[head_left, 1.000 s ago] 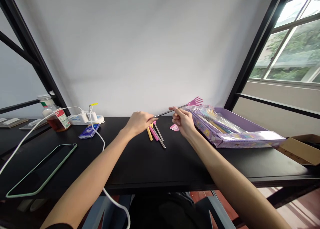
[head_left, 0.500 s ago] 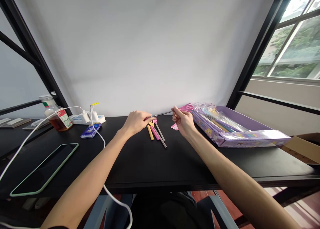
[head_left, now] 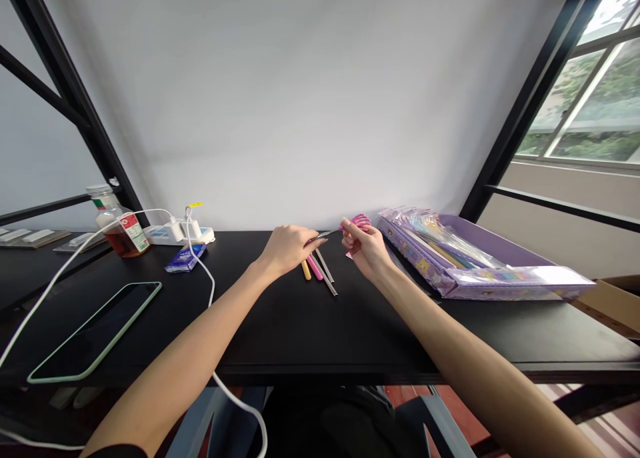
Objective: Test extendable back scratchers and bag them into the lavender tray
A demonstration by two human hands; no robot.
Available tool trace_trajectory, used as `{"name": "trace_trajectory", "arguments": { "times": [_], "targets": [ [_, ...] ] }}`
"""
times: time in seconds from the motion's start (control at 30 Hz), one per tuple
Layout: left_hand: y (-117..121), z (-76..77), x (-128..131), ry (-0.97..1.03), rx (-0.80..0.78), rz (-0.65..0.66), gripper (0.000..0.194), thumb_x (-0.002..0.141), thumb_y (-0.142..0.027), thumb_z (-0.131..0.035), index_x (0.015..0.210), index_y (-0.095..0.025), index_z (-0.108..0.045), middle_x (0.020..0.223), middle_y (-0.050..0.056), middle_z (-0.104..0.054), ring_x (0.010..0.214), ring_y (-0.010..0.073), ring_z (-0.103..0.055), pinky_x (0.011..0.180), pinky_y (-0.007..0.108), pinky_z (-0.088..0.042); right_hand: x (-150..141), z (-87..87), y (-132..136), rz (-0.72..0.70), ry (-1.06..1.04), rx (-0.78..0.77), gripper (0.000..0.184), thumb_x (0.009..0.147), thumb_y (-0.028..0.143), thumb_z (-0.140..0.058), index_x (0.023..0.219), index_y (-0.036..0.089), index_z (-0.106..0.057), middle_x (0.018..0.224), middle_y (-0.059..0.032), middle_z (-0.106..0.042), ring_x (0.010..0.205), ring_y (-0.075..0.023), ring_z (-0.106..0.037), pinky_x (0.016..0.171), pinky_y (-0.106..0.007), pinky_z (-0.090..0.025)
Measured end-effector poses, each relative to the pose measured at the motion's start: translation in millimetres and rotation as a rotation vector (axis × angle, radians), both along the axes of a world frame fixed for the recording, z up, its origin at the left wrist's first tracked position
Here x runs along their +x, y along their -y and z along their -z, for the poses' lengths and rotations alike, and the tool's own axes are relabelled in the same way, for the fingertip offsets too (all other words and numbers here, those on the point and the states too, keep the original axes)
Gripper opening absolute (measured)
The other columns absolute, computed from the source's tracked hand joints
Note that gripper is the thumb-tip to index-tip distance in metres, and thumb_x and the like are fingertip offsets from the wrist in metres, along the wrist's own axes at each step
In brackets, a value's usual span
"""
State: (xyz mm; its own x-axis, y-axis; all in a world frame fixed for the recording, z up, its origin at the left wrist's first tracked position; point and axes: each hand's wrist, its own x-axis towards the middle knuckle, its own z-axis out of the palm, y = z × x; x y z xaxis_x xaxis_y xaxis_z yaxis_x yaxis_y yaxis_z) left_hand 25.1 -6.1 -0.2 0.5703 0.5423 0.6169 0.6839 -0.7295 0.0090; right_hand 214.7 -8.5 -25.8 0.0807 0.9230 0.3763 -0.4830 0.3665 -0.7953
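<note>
Above the black table [head_left: 260, 331], the left hand [head_left: 290, 250] pinches the metal rod [head_left: 325, 235] of a pink hand-shaped back scratcher [head_left: 360, 222], the right hand [head_left: 363, 250] grasping near its head; a slipped grip could drop it onto the coloured sticks [head_left: 315, 270] below.

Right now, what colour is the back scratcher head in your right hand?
Bright pink, best seen in the head view: the back scratcher head shows just above the right hand.

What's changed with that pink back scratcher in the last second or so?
The telescoping back scratcher has shortened: its pink hand-shaped head has moved left and down, toward the left hand gripping the shaft's end. The right hand moved in with it and pinches just below the head. The yellow stick, pink stick, metal rods and purple box stayed put.
</note>
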Motion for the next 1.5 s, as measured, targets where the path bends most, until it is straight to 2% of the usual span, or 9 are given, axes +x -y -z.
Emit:
{"name": "trace_trajectory", "arguments": {
  "times": [0.53, 0.67, 0.77, 0.83, 0.97, 1.07, 1.23, 1.33, 1.5],
  "targets": [
    [-2, -1.1, 4, -0.011, -0.11, 0.058, 0.042, 0.1, -0.043, -0.046, 0.072, -0.019, -0.067, 0.065, 0.002, -0.064, 0.058, 0.0151, -0.054, 0.056, 0.026, -0.028, 9, -0.3, 0, 0.048, 0.261, 0.035, 0.041, 0.064, 0.044, -0.089, 0.065, 0.015, -0.06, 0.053, 0.004, -0.052, 0.044, -0.0052, -0.04, 0.041, -0.021, -0.03],
    [-15, -16.8, -42, -0.041, -0.274, -0.096, 0.041, 0.094, -0.047, -0.053, 0.067, -0.021, -0.07, 0.062, 0.002, -0.065, 0.058, 0.0157, -0.054, 0.058, 0.027, -0.03, 49, -18.4, -11, 0.413, -0.155, -0.058, 0.047, 0.066, 0.038, -0.089, 0.064, 0.018, -0.046, 0.055, 0.0082, -0.046, 0.043, -0.0017, -0.034, 0.038, -0.016, -0.029],
    [-31, -24.2, -94, -0.081, -0.536, -0.344, 0.024, 0.081, -0.043, -0.066, 0.073, -0.023, -0.076, 0.068, 0.002, -0.071, 0.061, 0.017, -0.059, 0.059, 0.026, -0.035, 93, -28.0, -14, 0.786, -0.426, -0.156, 0.043, 0.087, 0.034, -0.073, 0.067, 0.02, -0.037, 0.054, 0.0106, -0.039, 0.039, -0.0014, -0.027, 0.035, -0.013, -0.024],
    [-37, -26.1, -120, -0.082, -0.584, -0.454, 0.018, 0.076, -0.04, -0.07, 0.077, -0.024, -0.078, 0.076, 0.002, -0.074, 0.066, 0.0183, -0.061, 0.06, 0.026, -0.036, 114, -29.9, -14, 0.833, -0.456, -0.162, 0.038, 0.096, 0.029, -0.062, 0.069, 0.021, -0.036, 0.054, 0.0105, -0.037, 0.039, -0.0021, -0.027, 0.034, -0.013, -0.024],
    [-39, -28.5, -134, -0.078, -0.523, -0.489, 0.021, 0.078, -0.04, -0.066, 0.078, -0.024, -0.079, 0.074, 0.004, -0.072, 0.064, 0.018, -0.058, 0.058, 0.027, -0.034, 118, -28.4, -13, 0.788, -0.4, -0.105, 0.034, 0.095, 0.031, -0.062, 0.072, 0.021, -0.039, 0.056, 0.0101, -0.04, 0.04, -0.0029, -0.03, 0.036, -0.013, -0.028],
    [-32, -27.9, -110, -0.079, -0.499, -0.319, 0.03, 0.083, -0.045, -0.061, 0.072, -0.022, -0.076, 0.063, 0.002, -0.065, 0.058, 0.0158, -0.053, 0.058, 0.027, -0.033, 91, -23.0, -12, 0.689, -0.291, -0.099, 0.042, 0.079, 0.038, -0.079, 0.068, 0.021, -0.043, 0.054, 0.0101, -0.042, 0.04, -0.0026, -0.029, 0.036, -0.015, -0.026],
    [-12, -13.7, -32, -0.084, -0.244, -0.029, 0.035, 0.093, -0.04, -0.053, 0.071, -0.021, -0.072, 0.065, 0.002, -0.064, 0.06, 0.0152, -0.052, 0.058, 0.027, -0.029, 19, -3.0, -1, 0.147, 0.378, 0.032, 0.047, 0.066, 0.055, -0.084, 0.064, 0.016, -0.058, 0.049, 0.006, -0.045, 0.043, -0.0056, -0.036, 0.039, -0.021, -0.027],
    [-1, -5.1, -3, -0.09, -0.185, -0.004, 0.041, 0.098, -0.043, -0.048, 0.07, -0.02, -0.068, 0.063, 0.003, -0.062, 0.056, 0.0151, -0.05, 0.055, 0.028, -0.027, 3, 4.2, 5, 0.109, 0.539, 0.087, 0.049, 0.07, 0.059, -0.08, 0.061, 0.016, -0.058, 0.049, 0.0049, -0.045, 0.045, -0.0065, -0.037, 0.042, -0.022, -0.028],
    [6, -4.3, -3, -0.044, -0.187, 0.048, 0.037, 0.098, -0.045, -0.049, 0.078, -0.02, -0.068, 0.068, 0.002, -0.064, 0.06, 0.0155, -0.054, 0.056, 0.027, -0.029, 16, -0.4, 3, 0.084, 0.467, 0.026, 0.048, 0.069, 0.057, -0.082, 0.063, 0.015, -0.062, 0.049, 0.0049, -0.046, 0.042, -0.0053, -0.036, 0.04, -0.022, -0.027]
  ]
}}
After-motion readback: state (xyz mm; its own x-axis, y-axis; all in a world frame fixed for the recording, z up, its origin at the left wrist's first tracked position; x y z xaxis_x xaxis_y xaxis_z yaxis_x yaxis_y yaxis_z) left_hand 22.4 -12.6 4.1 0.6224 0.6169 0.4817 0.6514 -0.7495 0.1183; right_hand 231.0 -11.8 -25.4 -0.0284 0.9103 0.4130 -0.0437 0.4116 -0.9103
